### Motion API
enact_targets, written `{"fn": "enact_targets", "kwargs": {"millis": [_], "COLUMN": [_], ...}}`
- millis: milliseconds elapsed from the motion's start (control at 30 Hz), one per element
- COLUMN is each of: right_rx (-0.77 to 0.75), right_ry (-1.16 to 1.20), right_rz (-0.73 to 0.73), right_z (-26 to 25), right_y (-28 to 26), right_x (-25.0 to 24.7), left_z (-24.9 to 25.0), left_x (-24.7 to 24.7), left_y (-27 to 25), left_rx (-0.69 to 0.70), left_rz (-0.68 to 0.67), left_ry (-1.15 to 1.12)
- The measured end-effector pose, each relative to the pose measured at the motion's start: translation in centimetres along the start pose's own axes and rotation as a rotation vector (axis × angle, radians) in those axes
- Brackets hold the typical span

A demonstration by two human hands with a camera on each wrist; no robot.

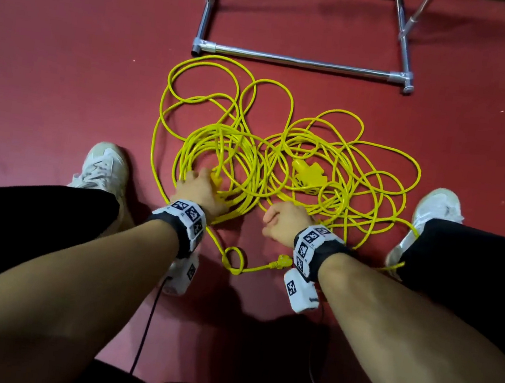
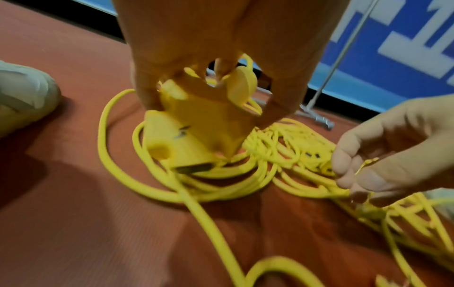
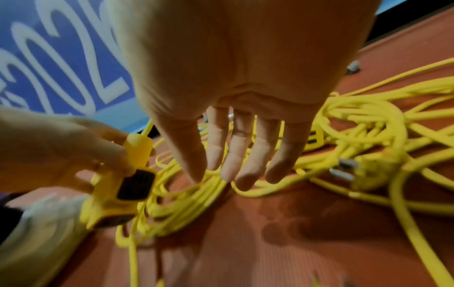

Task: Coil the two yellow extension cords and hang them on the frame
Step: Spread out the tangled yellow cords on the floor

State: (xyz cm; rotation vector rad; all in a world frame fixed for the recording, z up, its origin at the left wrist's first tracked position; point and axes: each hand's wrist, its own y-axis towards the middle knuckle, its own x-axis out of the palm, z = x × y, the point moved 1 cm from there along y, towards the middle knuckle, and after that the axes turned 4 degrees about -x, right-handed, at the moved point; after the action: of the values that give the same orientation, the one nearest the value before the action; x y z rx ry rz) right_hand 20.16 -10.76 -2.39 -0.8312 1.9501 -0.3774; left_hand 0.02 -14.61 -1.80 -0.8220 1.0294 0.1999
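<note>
Two yellow extension cords lie tangled on the red floor, one heap at the left (image 1: 191,112) and one at the right (image 1: 374,162). My left hand (image 1: 204,185) grips the yellow socket block (image 2: 196,134) of the left cord, lifted just off the loops; the block also shows in the right wrist view (image 3: 123,186). My right hand (image 1: 282,224) hangs over the near loops with relaxed fingers (image 3: 236,170), whose tips reach the cord. A second socket block (image 1: 307,176) rests in the right heap. One plug (image 1: 280,264) lies near my right wrist.
The metal tube frame (image 1: 294,59) stands on the floor just beyond the cords, with uprights rising out of view. My white shoes (image 1: 103,168) (image 1: 431,211) flank the heap. A blue banner (image 3: 61,58) lines the far wall.
</note>
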Motion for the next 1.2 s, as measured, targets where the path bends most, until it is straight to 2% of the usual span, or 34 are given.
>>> {"fn": "enact_targets", "kwargs": {"millis": [67,133,200,267,333,367,433,500,600,733,800,900,1033,1100,1200], "right_rx": [0.002,-0.01,-0.02,-0.019,-0.013,-0.03,-0.057,-0.054,-0.051,-0.111,-0.161,-0.168,-0.143,-0.15,-0.168], "right_ry": [-0.042,-0.102,-0.156,-0.236,-0.311,-0.335,-0.364,-0.365,-0.292,-0.164,-0.08,0.013,0.126,0.162,0.192], "right_rz": [-0.096,-0.159,-0.183,-0.205,-0.224,-0.226,-0.217,-0.217,-0.189,-0.012,0.096,0.126,0.25,0.306,0.358], "right_z": [0.9,1.3,1.2,0.5,0.1,-0.2,-0.3,-0.4,-0.8,-1.3,-1.5,-1.4,-0.8,-0.8,-0.9], "right_y": [-0.5,-1.2,-1.5,-1.8,-2.0,-2.1,-2.1,-2.1,-2.1,-1.5,-1.1,-0.4,-0.1,0.1,0.2], "right_x": [2.0,3.5,5.0,6.1,7.2,7.6,8.2,8.2,7.1,4.8,3.5,1.6,-0.9,-1.8,-2.6], "left_z": [-0.8,-1.3,-1.7,-1.5,-0.9,-0.4,0.3,0.6,0.3,0.5,1.0,1.7,2.9,3.5,3.9], "left_x": [0.8,1.4,1.9,2.4,2.8,3.0,3.8,4.6,5.5,5.7,5.4,4.4,2.3,1.6,0.9], "left_y": [-0.3,-0.8,-1.3,-1.5,-1.8,-2.1,-2.4,-2.8,-3.1,-2.7,-2.4,-1.9,-2.0,-2.1,-2.1], "left_rx": [-0.085,-0.092,0.02,0.173,0.291,0.338,0.409,0.406,0.385,0.4,0.381,0.382,0.522,0.597,0.623], "left_rz": [0.053,0.189,0.38,0.481,0.434,0.347,0.082,-0.149,-0.292,-0.252,-0.226,-0.172,-0.056,0.004,0.017], "left_ry": [0.053,0.012,-0.031,-0.011,0.114,0.194,0.246,0.246,0.299,0.354,0.277,0.109,-0.141,-0.178,-0.157]}}
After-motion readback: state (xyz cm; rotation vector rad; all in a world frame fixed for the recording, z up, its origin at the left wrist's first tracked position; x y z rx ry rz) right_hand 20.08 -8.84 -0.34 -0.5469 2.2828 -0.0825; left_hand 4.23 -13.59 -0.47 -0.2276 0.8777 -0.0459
